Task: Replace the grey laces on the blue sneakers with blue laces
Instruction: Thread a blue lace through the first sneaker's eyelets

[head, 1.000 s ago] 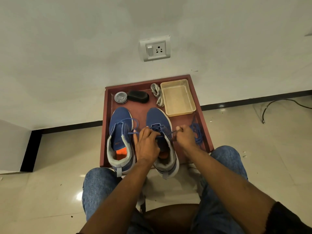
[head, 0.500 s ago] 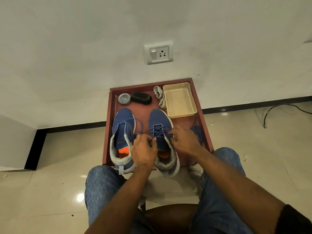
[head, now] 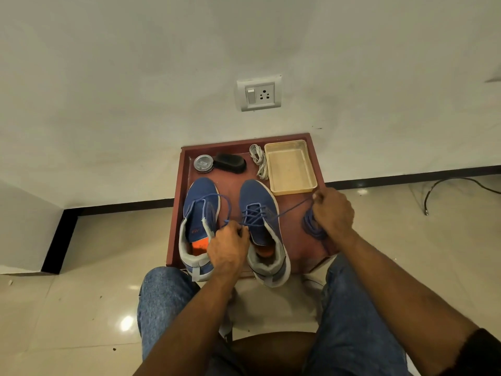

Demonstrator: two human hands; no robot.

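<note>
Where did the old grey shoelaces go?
In the head view, the grey laces lie bunched at the far end of the red tray, between the black brush on their left and the beige plastic tub on their right.

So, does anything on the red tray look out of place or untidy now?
Nothing looks damaged or spilled. The grey laces lie in a loose bundle beside the beige plastic tray, not in it. The left sneaker has only one loose blue loop, while the right sneaker is partly laced.
</note>
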